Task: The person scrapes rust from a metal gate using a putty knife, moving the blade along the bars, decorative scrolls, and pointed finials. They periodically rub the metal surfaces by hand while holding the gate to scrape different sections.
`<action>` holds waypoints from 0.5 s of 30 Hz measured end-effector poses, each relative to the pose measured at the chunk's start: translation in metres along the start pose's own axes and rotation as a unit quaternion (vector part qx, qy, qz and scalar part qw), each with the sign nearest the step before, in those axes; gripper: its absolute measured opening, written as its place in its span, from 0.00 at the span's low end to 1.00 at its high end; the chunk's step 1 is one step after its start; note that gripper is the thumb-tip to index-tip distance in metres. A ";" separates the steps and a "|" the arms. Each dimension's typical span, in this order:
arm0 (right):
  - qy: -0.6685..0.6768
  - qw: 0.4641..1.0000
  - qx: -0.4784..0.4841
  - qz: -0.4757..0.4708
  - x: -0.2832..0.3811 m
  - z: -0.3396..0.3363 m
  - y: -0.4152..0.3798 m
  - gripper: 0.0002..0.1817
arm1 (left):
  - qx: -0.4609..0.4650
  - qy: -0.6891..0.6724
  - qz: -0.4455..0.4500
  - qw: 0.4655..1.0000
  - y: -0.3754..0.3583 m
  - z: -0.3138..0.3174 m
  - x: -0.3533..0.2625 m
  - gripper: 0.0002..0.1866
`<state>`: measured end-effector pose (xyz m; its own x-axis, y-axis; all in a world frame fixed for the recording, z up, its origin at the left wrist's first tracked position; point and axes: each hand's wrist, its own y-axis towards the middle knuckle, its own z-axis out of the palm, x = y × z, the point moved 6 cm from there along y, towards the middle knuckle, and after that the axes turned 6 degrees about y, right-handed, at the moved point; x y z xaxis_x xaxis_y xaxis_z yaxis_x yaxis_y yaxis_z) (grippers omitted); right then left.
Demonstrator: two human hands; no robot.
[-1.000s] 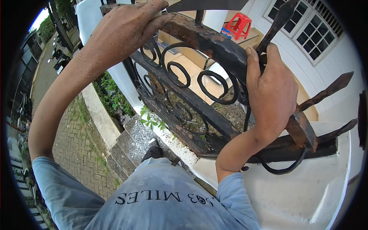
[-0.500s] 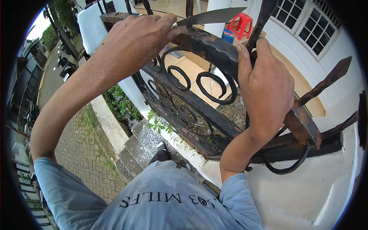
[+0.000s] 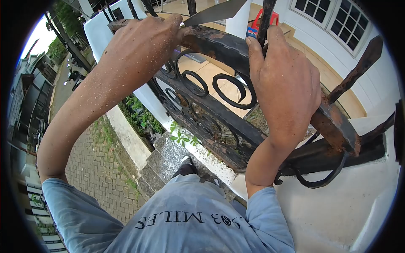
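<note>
My left hand [image 3: 141, 50] is closed around the handle of a knife [image 3: 217, 13], mostly hidden in the fist. The long, pointed blade reaches out to the right, just above the top rail [image 3: 217, 44] of a black iron fence with flaking paint and rust. Fine pale flecks cover the back of this hand and the forearm. My right hand [image 3: 284, 82] grips the fence at an upright spike [image 3: 265, 21], thumb on the near side and fingers around it. Scrollwork rings [image 3: 234, 90] hang below the rail between both hands.
More rusty spikes [image 3: 358, 69] point up at the right, near a white wall [image 3: 337, 206]. Behind the fence are a red plastic stool [image 3: 274, 17] and a tiled porch. Below lie a stone step [image 3: 162, 162], green plants [image 3: 141, 116] and a paved lane [image 3: 95, 168].
The view has shifted a little, so the fence and both hands sit slightly up and left. The knife blade tilts more steeply upward. Both hands keep their grips.
</note>
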<state>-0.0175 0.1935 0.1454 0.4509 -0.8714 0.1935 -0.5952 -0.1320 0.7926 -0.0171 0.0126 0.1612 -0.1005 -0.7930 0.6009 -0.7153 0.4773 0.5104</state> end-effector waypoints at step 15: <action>0.001 1.000 -0.009 -0.012 0.000 0.000 0.001 0.16 | 0.041 -0.059 -0.031 0.997 -0.001 0.003 -0.010 0.10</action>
<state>-0.0177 0.1932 0.1463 0.4671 -0.8666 0.1756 -0.5725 -0.1451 0.8070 -0.0172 0.0190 0.1526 -0.1315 -0.8608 0.4916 -0.7760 0.3980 0.4893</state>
